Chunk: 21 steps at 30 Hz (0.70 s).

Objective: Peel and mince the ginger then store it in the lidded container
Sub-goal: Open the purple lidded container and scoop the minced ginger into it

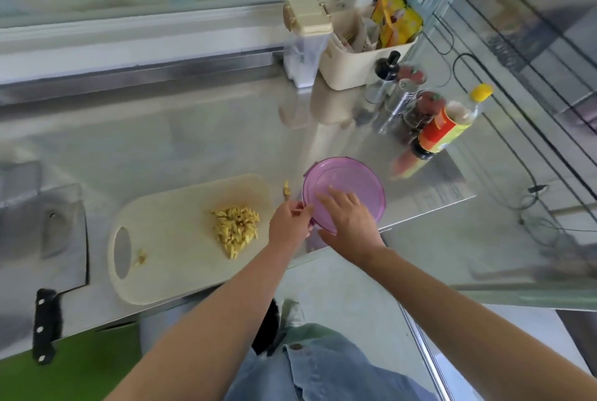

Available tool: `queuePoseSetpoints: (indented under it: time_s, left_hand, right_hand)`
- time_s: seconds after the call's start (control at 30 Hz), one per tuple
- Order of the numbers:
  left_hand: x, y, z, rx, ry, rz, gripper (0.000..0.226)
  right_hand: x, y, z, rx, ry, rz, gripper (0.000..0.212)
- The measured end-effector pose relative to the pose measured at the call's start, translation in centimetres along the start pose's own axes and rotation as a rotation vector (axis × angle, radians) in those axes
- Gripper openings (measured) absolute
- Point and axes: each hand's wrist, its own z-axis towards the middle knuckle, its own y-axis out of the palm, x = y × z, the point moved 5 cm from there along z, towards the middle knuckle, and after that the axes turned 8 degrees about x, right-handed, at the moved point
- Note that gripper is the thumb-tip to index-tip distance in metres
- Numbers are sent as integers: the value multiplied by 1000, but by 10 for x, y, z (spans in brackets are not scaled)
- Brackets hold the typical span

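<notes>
A pile of cut yellow ginger (236,226) lies on the beige cutting board (174,239). To the right of the board stands the round container with its purple lid (352,184) on. My left hand (289,226) pinches the lid's left rim with curled fingers. My right hand (347,216) lies flat on top of the lid, fingers spread. A small ginger scrap (286,190) lies on the counter between board and container; another scrap (141,258) lies near the board's handle hole.
A cleaver (61,239) with a black handle lies left of the board on the steel counter (193,142). Sauce bottles (445,126), shakers, a beige bin (361,51) and a clear dispenser (305,42) stand at the back right. The counter's front edge runs just below the container.
</notes>
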Motion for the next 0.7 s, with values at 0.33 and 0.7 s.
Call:
queuePoseSetpoints:
  time_s: [0.33,0.7]
  left_hand:
    - [-1,14,-7,44,-172,-152,17]
    - [6,19,-9,77,-11,-23,15]
  right_hand:
    - [66,-11,1,101,506,141,67]
    - [92,-5,-8,39,703,444,69]
